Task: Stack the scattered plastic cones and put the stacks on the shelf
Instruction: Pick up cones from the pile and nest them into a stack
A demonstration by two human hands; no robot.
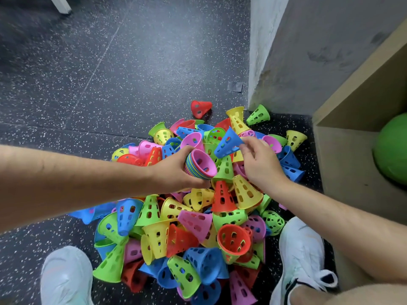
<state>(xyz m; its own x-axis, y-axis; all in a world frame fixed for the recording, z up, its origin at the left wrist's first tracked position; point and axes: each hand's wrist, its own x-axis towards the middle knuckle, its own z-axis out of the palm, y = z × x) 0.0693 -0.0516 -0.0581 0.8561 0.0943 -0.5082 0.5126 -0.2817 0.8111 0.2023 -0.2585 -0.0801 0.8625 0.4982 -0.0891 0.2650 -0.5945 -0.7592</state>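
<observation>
Left hand point(176, 170): reaches in from the left above the pile. Its grip is curled round the narrow end of the stack.
Stack point(201, 165): several nested cones held over the middle of the pile. The long axis runs roughly left to right, with the narrow ends hidden in the palm and the wide mouth opening rightward. The innermost cone is pink, and the rims show as thin bands of blue, green, yellow and red.
Right hand point(259, 164): enters from the near right. Its grip pinches the wide rim of the blue cone between thumb and fingertips.
Blue cone point(228, 143): held just beside the stack's mouth, on its far right. The long axis is tilted, with the narrow tip pointing far and up and the wide mouth facing near and left.
Pile point(187, 227): loose cones in red, yellow, green, blue and pink lie on the floor, pointing every way. Each is a thin-walled, glossy plastic taper pierced by rows of rounded slots.
Red cone point(200, 108): lies on its side at the far edge of the pile, mouth toward the near left.
Green cone point(258, 115): lies on its side beside the wall corner.
Floor point(88, 84): dark rubber with pale speckles.
Wall point(286, 62): rough grey plaster, at the far right.
Shelf point(352, 106): a plain wooden compartment at the right, holding a green ball point(392, 150).
Shoes point(66, 278): white, with one on each near side of the pile.
</observation>
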